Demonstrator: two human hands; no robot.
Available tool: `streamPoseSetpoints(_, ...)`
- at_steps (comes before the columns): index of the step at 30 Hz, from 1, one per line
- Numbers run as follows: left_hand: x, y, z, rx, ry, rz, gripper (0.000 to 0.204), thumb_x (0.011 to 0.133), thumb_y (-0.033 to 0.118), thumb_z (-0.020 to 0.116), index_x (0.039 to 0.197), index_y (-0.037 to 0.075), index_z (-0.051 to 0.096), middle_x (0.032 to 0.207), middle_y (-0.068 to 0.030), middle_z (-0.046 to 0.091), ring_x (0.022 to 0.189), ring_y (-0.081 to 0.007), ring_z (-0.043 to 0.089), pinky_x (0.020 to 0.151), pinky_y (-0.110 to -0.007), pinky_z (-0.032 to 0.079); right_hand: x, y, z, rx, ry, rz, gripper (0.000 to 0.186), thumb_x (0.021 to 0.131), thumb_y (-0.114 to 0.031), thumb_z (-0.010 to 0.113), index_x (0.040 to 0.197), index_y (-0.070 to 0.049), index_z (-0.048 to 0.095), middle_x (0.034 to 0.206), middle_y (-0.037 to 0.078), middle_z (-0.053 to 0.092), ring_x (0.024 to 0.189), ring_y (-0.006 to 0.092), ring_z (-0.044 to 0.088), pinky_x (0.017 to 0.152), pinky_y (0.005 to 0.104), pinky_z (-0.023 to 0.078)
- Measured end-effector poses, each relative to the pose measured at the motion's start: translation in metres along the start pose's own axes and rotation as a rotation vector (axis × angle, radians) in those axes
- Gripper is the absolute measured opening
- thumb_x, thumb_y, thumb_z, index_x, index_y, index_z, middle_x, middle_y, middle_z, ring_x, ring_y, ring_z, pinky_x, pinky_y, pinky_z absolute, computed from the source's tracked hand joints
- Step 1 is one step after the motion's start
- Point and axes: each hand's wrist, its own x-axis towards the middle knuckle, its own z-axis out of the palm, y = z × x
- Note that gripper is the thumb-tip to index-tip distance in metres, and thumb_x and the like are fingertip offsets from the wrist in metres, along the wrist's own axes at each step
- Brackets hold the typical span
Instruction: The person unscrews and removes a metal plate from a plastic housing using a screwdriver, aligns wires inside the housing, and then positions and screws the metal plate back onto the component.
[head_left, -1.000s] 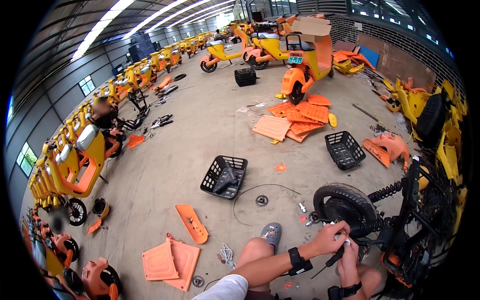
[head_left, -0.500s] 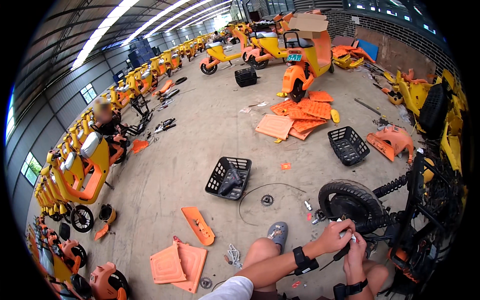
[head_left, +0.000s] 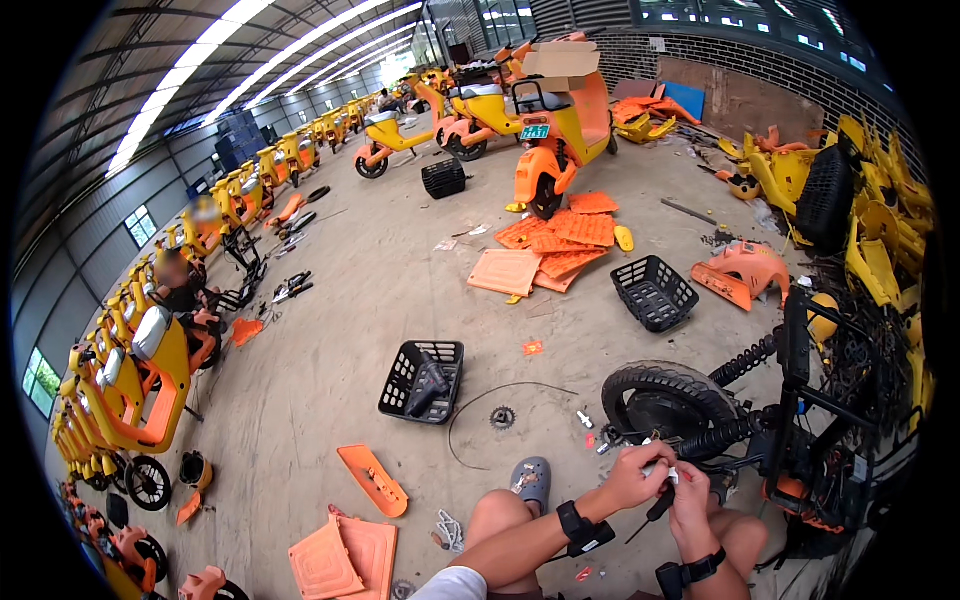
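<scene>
In the head view, my left hand is closed, pinching at a small white piece, its fingertips touching those of my right hand. My right hand is also closed on the white piece, and a black-handled screwdriver lies against it, shaft pointing down. Whether that hand grips both is hard to make out. Just beyond them lies a stripped black scooter frame on its side, with a rear wheel, shock springs and cables.
Two black baskets, one holding a drill, orange panels, a sprocket and a loose cable lie on the floor. Yellow body parts pile up at right. Scooters line the left, where a person crouches.
The view has swung slightly right, so floor items appear further left. My two hands stay together at the white piece, with only small finger movements.
</scene>
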Motion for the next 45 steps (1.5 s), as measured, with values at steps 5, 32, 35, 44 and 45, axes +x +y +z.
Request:
streamPoseSetpoints(5, -0.004, -0.001, -0.005, -0.067, -0.004, -0.03, 0.013, 0.088, -0.005, 0.048, 0.09, -0.004, 0.061, 0.085, -0.0111, 0.068, 0.088, -0.0205, 0.068, 0.084, -0.034, 0.054, -0.006, -0.013, 0.01, 0.144, -0.026, 0.099, 0.011, 0.094, -0.009, 0.062, 0.1, 0.0, 0.063, 0.081, 0.004, 0.062, 0.065, 0.0117, 0.057, 0.059, 0.0271, 0.05)
streamPoseSetpoints(32, 0.014, 0.007, -0.001, -0.352, 0.211, -0.065, 0.016, 0.082, 0.007, 0.04, 0.084, -0.004, 0.052, 0.073, -0.023, 0.063, 0.07, -0.035, 0.065, 0.086, -0.051, 0.052, -0.012, -0.035, 0.01, -0.029, -0.158, -0.025, 0.022, 0.088, -0.013, 0.071, 0.105, 0.001, 0.071, 0.08, 0.001, 0.067, 0.064, 0.0049, 0.057, 0.054, 0.0193, 0.043)
streamPoseSetpoints(35, 0.014, 0.004, -0.005, -0.41, 0.238, -0.087, 0.017, 0.082, 0.008, 0.04, 0.086, -0.004, 0.051, 0.072, -0.0232, 0.063, 0.071, -0.035, 0.065, 0.087, -0.051, 0.052, -0.01, -0.033, 0.015, -0.08, -0.135, -0.041, 0.022, 0.087, -0.015, 0.072, 0.105, -0.002, 0.072, 0.071, -0.002, 0.064, 0.059, 0.0029, 0.053, 0.05, 0.0192, 0.04)
streamPoseSetpoints(44, 0.008, 0.024, 0.001, 0.133, 0.165, 0.025, 0.02, 0.091, 0.01, 0.044, 0.1, -0.005, 0.053, 0.081, -0.019, 0.07, 0.084, -0.0286, 0.069, 0.087, -0.037, 0.051, 0.001, -0.028, 0.019, -0.185, -0.114, -0.027, 0.017, 0.09, -0.012, 0.065, 0.101, 0.0, 0.072, 0.08, 0.002, 0.069, 0.062, 0.0042, 0.056, 0.055, 0.0194, 0.045)
streamPoseSetpoints(45, 0.009, 0.016, -0.004, -0.007, 0.13, 0.039, 0.02, 0.092, 0.011, 0.042, 0.099, -0.005, 0.053, 0.081, -0.0196, 0.07, 0.082, -0.0294, 0.069, 0.087, -0.04, 0.053, -0.002, -0.027, 0.014, -0.203, -0.102, -0.022, 0.017, 0.089, -0.011, 0.066, 0.1, 0.0, 0.072, 0.08, 0.002, 0.07, 0.062, 0.0043, 0.056, 0.055, 0.0196, 0.045)
